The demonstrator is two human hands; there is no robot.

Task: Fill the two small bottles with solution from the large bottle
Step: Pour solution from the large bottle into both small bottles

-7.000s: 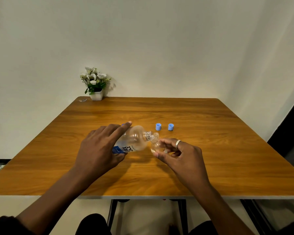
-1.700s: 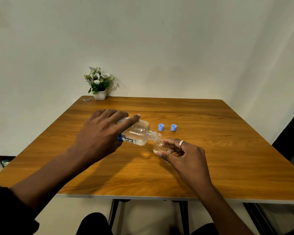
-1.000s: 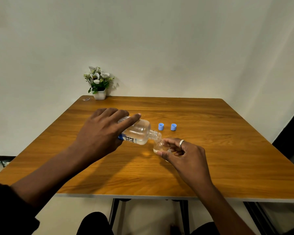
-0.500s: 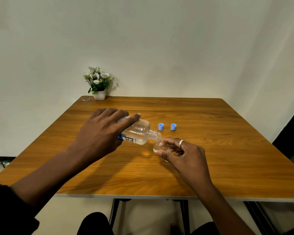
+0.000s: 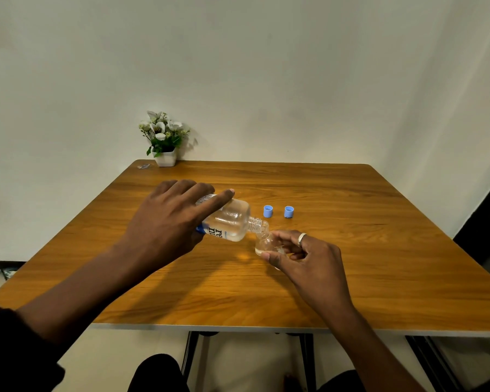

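While the pour goes on: a person seated at a wooden desk (image 5: 379, 250) tips one bottle into another, seen from a head-worn camera.
Left hand (image 5: 164, 224): fingers wrapped over the large bottle (image 5: 228, 222), index finger laid straight along its upper side.
Large bottle: clear, with a blue and white label, lying nearly on its side above the desk; its long axis runs left to right, neck sloping slightly down toward the right hand.
Right hand (image 5: 306, 256): thumb and fingers closed around a small bottle (image 5: 263, 244), a ring on one finger.
Small bottle: clear, held close above or on the desk, which one cannot be told, tilted a little with its mouth toward the left.
Key relation: the large bottle's open neck touches or sits just over the small bottle's mouth, so the two openings meet between the hands.
Fill level: some liquid seems to sit in the small bottle; how full is unclear.
Second small bottle: not clearly visible, perhaps hidden by the right hand.
Blue caps (image 5: 268, 211): two, standing side by side just beyond the bottles.
Far left corner: a small potted plant with white flowers (image 5: 163, 140).
Judgement: the tilt probably needs easing back before the small bottle overflows.
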